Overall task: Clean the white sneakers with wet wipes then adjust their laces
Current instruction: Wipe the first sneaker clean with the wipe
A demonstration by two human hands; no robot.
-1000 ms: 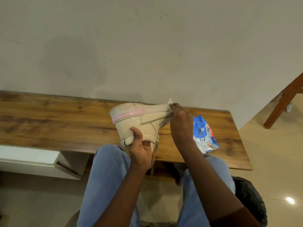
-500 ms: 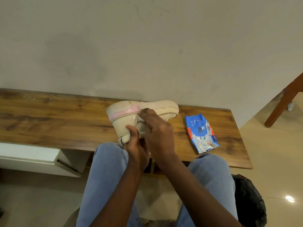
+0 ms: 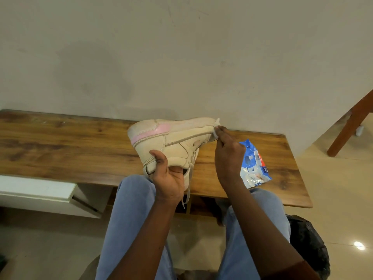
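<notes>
A long brown wood-grain tabletop (image 3: 60,150) is set against a plain off-white wall (image 3: 181,57); a white drawer unit (image 3: 36,190) is seen beneath it, above a glossy beige floor (image 3: 333,188).

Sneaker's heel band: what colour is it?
The band is glossy pink on the off-white sneaker; seen in the head view.

L hand (image 3: 168,178) curled gripping, thumb on top; R hand (image 3: 229,156) pinching w/ fingertips.
</notes>
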